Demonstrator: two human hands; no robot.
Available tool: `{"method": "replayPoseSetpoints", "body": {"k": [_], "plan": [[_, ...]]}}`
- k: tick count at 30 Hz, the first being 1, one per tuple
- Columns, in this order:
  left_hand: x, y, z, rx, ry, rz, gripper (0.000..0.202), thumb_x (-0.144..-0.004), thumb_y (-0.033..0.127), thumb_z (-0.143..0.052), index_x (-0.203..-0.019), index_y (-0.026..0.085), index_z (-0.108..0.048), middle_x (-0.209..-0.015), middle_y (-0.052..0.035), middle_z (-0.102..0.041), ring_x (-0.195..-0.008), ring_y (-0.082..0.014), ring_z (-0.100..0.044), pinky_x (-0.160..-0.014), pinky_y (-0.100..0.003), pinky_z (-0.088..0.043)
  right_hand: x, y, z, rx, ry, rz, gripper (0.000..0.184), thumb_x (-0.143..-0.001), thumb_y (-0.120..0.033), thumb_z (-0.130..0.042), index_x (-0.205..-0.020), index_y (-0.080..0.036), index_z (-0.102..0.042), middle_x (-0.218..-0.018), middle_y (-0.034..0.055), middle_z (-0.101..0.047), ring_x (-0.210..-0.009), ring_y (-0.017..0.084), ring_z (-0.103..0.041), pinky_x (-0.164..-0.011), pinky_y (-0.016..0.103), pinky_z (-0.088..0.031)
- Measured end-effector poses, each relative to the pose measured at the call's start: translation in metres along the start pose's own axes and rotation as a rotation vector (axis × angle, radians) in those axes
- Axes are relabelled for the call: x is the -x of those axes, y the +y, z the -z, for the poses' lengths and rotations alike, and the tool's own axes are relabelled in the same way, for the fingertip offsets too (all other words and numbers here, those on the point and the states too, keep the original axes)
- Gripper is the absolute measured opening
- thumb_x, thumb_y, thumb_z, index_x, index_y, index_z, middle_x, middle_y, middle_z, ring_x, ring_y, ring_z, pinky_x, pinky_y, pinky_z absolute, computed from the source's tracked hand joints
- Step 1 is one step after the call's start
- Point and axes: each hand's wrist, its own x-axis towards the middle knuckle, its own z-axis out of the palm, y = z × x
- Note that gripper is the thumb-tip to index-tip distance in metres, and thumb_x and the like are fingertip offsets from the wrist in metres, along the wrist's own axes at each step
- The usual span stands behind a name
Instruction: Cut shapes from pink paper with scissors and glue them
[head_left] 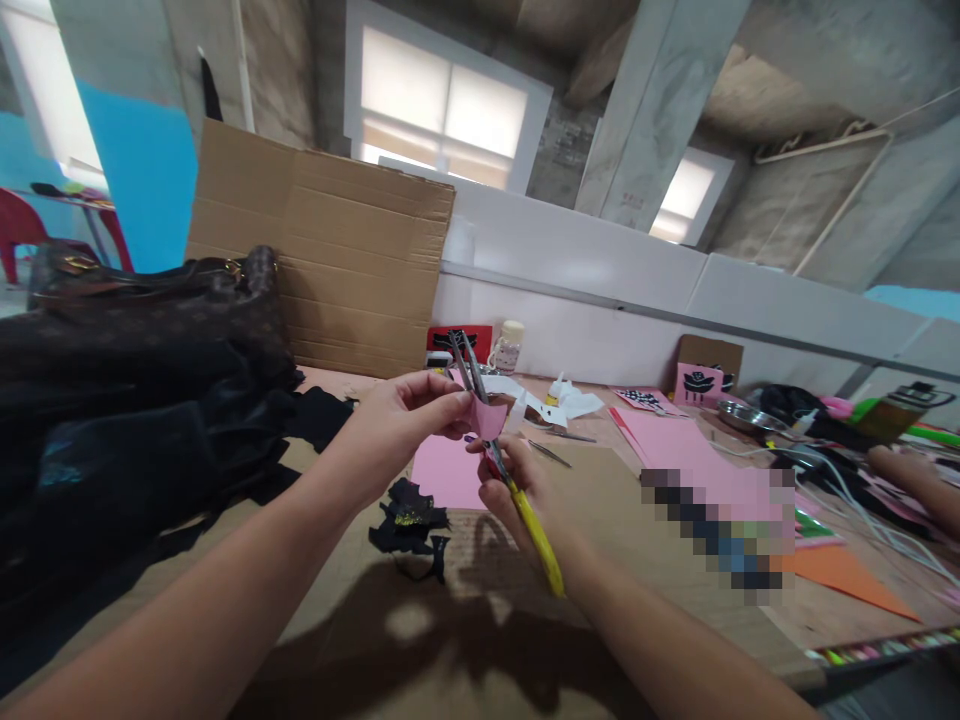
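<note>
Head view, biggest first, places taken from the scissors. Worktop (825,610) runs under everything. Cardboard (360,260) stands upright beyond the scissors, off to their left. Bag (150,330) well left of them, dark and bulky; a sleeve could snag there, though it looks clear enough of the blades. Pink stack (690,450) to their right, well apart.

Left hand (401,415) is at the blade end, fingers pinched on the pink piece. Right hand (546,500) is at the handle end, fingers clamped round the grip. Pink sheet (446,475) lies beneath the scissors, slightly left.

Scissors (534,525) are held up off the worktop, tips pointing up and away, blades a little apart. Main risk: left thumb sits just beside the blades, so a quick close or a slip of the paper could nick it. Black scraps (409,505) lie below and left of the scissors; an offcut dropped there could get lost among them.

Pink piece (489,420) is at the blades, between tips and pivot. Cannot tell if they bite it. Small and held at one edge, it may bend or twist, sending a cut off line.
</note>
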Motion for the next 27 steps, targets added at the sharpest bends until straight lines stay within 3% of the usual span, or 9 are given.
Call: {"method": "replayPoseSetpoints", "body": {"k": [27], "plan": [[0.0014, 0.0032, 0.0016, -0.010, 0.019, -0.031, 0.016, -0.081, 0.028, -0.074, -0.071, 0.019, -0.067, -0.070, 0.0015, -0.069, -0.069, -0.0119, -0.064, -0.072, -0.022, -0.053, -0.0003, 0.0004, -0.0001, -0.001, 0.014, -0.009, 0.043, -0.087, -0.059, -0.065, -0.111, -0.024, -0.057, -0.078, -0.0016, -0.045, -0.066, 0.017, -0.040, -0.061, 0.030, -0.034]]}}
